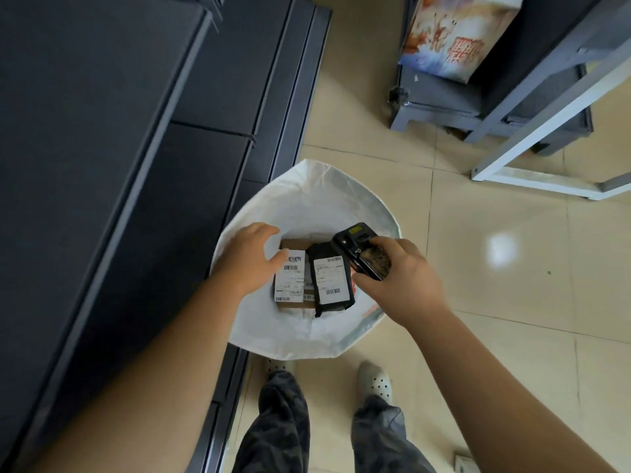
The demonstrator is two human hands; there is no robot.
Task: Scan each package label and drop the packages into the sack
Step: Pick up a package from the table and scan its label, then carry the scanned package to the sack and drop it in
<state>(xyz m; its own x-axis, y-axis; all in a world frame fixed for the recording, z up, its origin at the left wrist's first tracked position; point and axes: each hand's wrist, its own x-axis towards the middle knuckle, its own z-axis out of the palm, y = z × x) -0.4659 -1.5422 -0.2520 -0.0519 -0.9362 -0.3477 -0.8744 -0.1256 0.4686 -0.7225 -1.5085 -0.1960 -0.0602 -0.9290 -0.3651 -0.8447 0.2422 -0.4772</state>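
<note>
Left hand [251, 259] hovers over sack [307, 196], fingers relaxed, holding nothing. Right hand [397, 278] grips scanner [362, 249]. Both packages [329, 279] inside; withdraw hand clear of rim.

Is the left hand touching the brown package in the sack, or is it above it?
Cannot tell. In the head view the left hand overlaps the brown package inside the white sack, fingers relaxed, but looking straight down hides any gap.
</note>
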